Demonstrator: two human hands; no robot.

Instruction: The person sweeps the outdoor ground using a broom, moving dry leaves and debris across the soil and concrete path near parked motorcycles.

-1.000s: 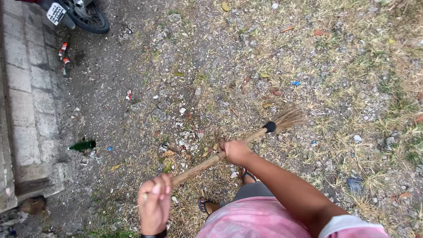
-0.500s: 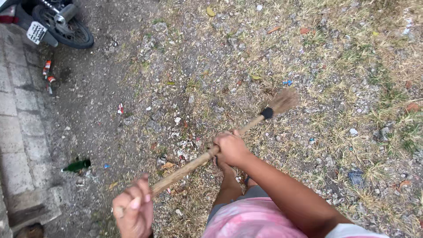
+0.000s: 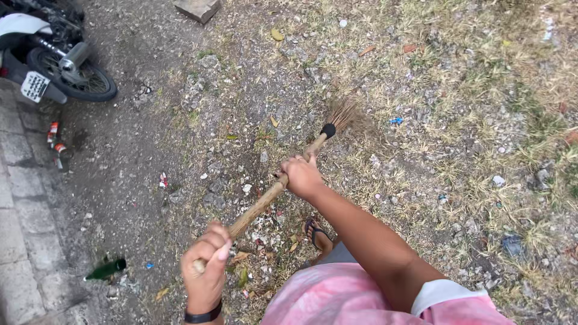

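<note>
I hold a stick broom [image 3: 265, 198] with a wooden handle, a black binding and a fan of straw bristles [image 3: 343, 113]. My left hand [image 3: 208, 268] grips the near end of the handle and wears a black wristband. My right hand [image 3: 301, 176] grips the handle farther up, close to the binding. The bristles touch the stony, grassy ground ahead of me. A foot in a sandal [image 3: 316, 233] shows below the handle, above my pink shirt.
A parked motorbike's rear wheel [image 3: 72, 78] stands at the upper left beside a paved strip [image 3: 24, 229]. A green glass bottle [image 3: 105, 269] lies at the lower left, small cans [image 3: 54, 137] near the paving, a stone block [image 3: 195, 8] at the top. Litter, leaves and pebbles dot the dirt.
The broom head has swung left and away across the ground. My right hand moved up and left with the handle, and my left hand rose. The view shifted, so the motorbike shows more.
</note>
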